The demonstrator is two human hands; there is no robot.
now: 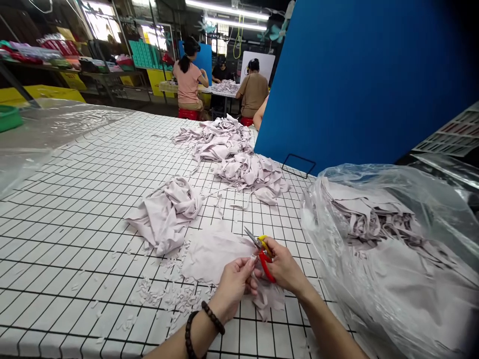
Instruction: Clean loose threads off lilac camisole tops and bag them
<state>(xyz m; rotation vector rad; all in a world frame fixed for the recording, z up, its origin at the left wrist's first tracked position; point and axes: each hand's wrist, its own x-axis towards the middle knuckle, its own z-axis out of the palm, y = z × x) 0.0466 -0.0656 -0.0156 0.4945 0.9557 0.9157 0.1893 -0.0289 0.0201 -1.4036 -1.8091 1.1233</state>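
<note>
My left hand (234,284), with a dark bead bracelet on the wrist, pinches the edge of a pale lilac fabric piece (213,257) lying flat on the checked table. My right hand (285,269) grips small thread snips (261,248) with red and yellow handles; the metal blades point up and left, just above the fabric edge that the left fingers hold. Small fabric trimmings (164,294) lie scattered to the left of the piece.
A crumpled pile of the same fabric (168,212) lies ahead left, more piles (239,159) farther back. A clear plastic bag of fabric (389,249) fills the right. A blue board (359,75) stands behind it. Several people sit at a distant table (220,89).
</note>
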